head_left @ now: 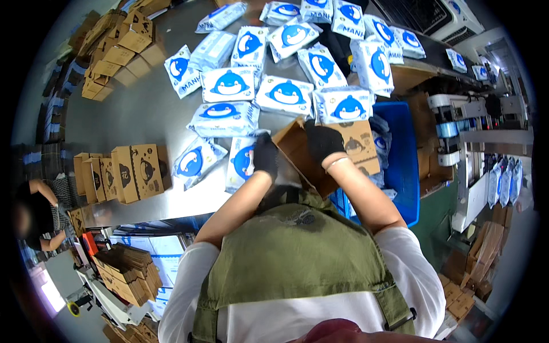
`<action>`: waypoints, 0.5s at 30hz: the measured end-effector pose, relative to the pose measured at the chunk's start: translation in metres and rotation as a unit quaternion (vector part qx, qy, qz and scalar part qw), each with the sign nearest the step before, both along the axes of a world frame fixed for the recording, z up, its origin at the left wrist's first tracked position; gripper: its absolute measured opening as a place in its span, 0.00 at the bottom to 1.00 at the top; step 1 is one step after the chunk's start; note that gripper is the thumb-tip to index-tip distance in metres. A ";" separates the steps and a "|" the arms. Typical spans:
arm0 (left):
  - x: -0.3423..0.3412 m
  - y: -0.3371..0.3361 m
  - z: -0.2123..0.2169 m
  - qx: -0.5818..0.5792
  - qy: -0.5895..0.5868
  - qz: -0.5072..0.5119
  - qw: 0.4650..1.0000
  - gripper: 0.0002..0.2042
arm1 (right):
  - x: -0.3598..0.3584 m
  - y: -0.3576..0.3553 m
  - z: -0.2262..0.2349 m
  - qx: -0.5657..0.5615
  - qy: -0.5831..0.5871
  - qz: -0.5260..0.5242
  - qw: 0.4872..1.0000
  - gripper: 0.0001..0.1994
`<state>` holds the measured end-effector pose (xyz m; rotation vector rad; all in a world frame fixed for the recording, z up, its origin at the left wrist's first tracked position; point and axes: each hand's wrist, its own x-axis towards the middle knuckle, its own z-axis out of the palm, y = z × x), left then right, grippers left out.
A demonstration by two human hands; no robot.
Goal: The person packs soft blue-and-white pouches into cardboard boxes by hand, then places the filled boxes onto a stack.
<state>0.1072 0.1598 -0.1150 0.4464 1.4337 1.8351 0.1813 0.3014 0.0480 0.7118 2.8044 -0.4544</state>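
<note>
My right hand (324, 144), in a black glove, grips the edge of an open cardboard box (365, 150) with a whale print. The box is tilted in front of my body, its opening towards my left. My left hand (266, 159), also gloved in black, is closed around the right side of a white and blue soft pack (238, 166) on the table; its fingertips are partly hidden. Another soft pack (197, 162) lies just left of that one. Beyond the box, a soft pack (343, 106) lies close to my right hand.
Many similar packs (284, 94) cover the far part of the metal table (137, 114). Small cardboard boxes (137, 171) stand at left, with more boxes (123, 51) at far left. A blue bin (407, 171) holding packs stands at right. Another person (43, 211) is at the left edge.
</note>
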 end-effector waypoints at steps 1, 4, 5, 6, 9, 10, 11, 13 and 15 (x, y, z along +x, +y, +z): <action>-0.006 0.002 0.046 -0.006 0.030 0.003 1.000 0.17 | 0.001 0.001 -0.011 -0.002 0.004 -0.012 1.000 0.16; 0.005 0.011 0.124 -0.284 0.444 -0.039 0.849 0.23 | -0.002 0.033 0.004 -0.081 0.032 0.139 0.986 0.19; 0.007 0.011 0.108 -0.260 0.476 0.005 0.840 0.24 | -0.012 0.059 -0.015 -0.111 0.072 0.205 0.970 0.21; 0.007 0.010 0.108 -0.291 0.456 0.003 0.841 0.24 | -0.032 0.069 -0.014 -0.053 0.160 0.226 0.959 0.23; 0.008 0.002 0.125 -0.336 0.407 0.004 0.850 0.24 | -0.107 0.076 -0.034 -0.069 0.193 0.189 0.960 0.36; 0.005 0.001 0.123 -0.336 0.407 0.008 0.849 0.24 | -0.122 0.063 -0.048 0.025 0.107 0.188 0.976 0.40; 0.004 0.000 0.120 -0.337 0.406 0.012 0.849 0.24 | -0.134 0.051 -0.064 0.119 0.019 0.183 0.976 0.43; -0.006 0.003 0.117 -0.401 0.395 -0.018 0.826 0.25 | -0.157 0.047 -0.081 0.100 -0.077 0.198 0.972 0.42; -0.006 0.001 0.127 -0.448 0.376 -0.053 0.810 0.26 | -0.173 0.073 -0.103 0.050 0.001 0.198 0.979 0.42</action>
